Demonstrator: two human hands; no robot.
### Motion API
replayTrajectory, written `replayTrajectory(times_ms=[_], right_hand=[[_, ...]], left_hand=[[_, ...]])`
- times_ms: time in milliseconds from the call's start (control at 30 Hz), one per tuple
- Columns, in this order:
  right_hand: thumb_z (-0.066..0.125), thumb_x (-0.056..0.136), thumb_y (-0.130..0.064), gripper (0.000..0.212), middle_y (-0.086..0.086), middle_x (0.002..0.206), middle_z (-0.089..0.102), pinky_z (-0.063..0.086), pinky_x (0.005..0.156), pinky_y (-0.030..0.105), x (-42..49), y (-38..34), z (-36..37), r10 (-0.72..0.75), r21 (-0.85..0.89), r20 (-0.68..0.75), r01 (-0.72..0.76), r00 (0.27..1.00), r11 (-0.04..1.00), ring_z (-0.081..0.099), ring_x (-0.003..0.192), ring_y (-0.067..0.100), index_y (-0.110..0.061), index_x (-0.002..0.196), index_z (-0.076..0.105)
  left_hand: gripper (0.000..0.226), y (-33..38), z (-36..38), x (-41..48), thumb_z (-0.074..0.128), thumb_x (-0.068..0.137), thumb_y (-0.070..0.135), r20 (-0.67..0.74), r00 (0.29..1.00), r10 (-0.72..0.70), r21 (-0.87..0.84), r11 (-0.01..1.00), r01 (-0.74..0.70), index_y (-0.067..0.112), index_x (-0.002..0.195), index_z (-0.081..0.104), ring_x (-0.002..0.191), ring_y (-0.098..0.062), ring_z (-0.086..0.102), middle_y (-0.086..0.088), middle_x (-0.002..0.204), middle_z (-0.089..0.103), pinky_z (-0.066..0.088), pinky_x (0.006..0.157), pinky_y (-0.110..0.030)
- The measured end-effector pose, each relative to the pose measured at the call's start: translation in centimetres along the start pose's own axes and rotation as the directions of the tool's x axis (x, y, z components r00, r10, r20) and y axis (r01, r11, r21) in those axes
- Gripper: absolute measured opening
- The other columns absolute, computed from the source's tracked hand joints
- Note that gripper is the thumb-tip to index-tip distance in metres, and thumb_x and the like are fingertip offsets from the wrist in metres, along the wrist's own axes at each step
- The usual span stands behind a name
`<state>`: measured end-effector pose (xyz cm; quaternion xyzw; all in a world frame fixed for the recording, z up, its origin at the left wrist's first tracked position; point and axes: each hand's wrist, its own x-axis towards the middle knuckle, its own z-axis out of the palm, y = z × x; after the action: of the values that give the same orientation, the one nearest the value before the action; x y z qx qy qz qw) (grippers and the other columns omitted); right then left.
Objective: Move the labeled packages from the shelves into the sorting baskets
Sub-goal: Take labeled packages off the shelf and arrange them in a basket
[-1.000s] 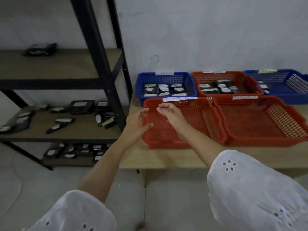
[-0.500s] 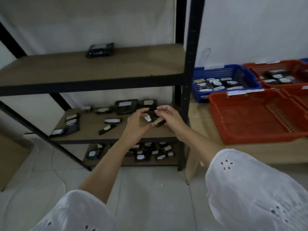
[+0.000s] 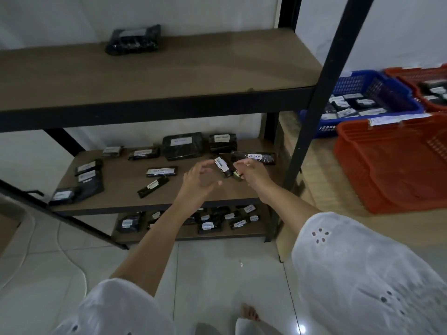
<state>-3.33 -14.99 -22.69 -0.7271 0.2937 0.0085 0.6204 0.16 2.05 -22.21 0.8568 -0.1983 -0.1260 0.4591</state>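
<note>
The small labeled package (image 3: 222, 166) lies on the middle shelf (image 3: 121, 197), between your two hands and among other dark packages. Your left hand (image 3: 200, 181) is spread with loose fingers and holds nothing, probably ready to close on it. Your right hand (image 3: 252, 174) curls beside a second small package (image 3: 236, 176); I cannot tell whether it grips it. The red basket (image 3: 387, 165) sits on the surface (image 3: 316, 165) to your right, within easy reach.

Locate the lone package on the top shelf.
In the head view, the black package lies at the back left of the top shelf, near the wall.
</note>
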Motion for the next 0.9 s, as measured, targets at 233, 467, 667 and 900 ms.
replayTrajectory(times_ms=[233, 467, 667, 900], right_hand=[[0.047, 0.093, -0.040, 0.031, 0.009, 0.130, 0.055, 0.041, 0.096, 0.038, 11.1, 6.6, 4.4, -0.104, -0.549, -0.132, 0.015, 0.986, 0.835, 0.047, 0.121, 0.030, -0.023, 0.109, 0.067], [0.036, 0.096, -0.051, 0.053, 0.016, 0.145, 0.026, 0.021, 0.108, 0.043, 17.2, 9.9, 7.9, -0.329, -0.949, -0.145, -0.038, 0.933, 0.312, 0.022, 0.133, 0.036, -0.012, 0.127, 0.055], [0.045, 0.091, -0.053, 0.064, 0.018, 0.139, 0.032, 0.023, 0.106, 0.042, 18.2, 10.8, 10.0, -0.381, -0.985, -0.105, -0.045, 0.918, 0.164, 0.028, 0.129, 0.035, -0.003, 0.130, 0.046], [0.054, 0.092, -0.023, 0.037, 0.014, 0.112, 0.061, 0.039, 0.084, 0.035, 16.1, 9.3, 14.2, -0.273, -0.560, -0.209, 0.114, 0.939, 0.821, 0.055, 0.106, 0.032, -0.010, 0.123, 0.038]], left_hand=[[0.049, -8.8, 3.2, 6.1, 0.069, 0.082, 0.026, -0.025, 0.999, -0.019, -0.062, 0.998, 0.018, 0.045, 0.119, 0.042, 0.122, -0.017, 0.043, 0.010, 0.117, 0.054, 0.036, 0.105, -0.047], [0.047, -15.2, 5.2, 8.8, 0.069, 0.083, 0.026, 0.004, 1.000, -0.023, -0.142, 0.990, 0.023, 0.056, 0.105, 0.040, 0.118, -0.015, 0.045, 0.014, 0.110, 0.055, 0.038, 0.102, -0.043], [0.045, -17.0, 3.9, 9.5, 0.070, 0.082, 0.021, -0.001, 0.998, -0.067, -0.237, 0.969, 0.065, 0.049, 0.106, 0.043, 0.114, -0.013, 0.050, 0.017, 0.103, 0.053, 0.040, 0.098, -0.033], [0.034, -20.0, -0.7, 9.3, 0.066, 0.085, 0.028, -0.161, 0.980, -0.119, -0.086, 0.991, 0.106, 0.036, 0.116, 0.053, 0.121, -0.020, 0.044, 0.005, 0.119, 0.054, 0.037, 0.103, -0.045]])
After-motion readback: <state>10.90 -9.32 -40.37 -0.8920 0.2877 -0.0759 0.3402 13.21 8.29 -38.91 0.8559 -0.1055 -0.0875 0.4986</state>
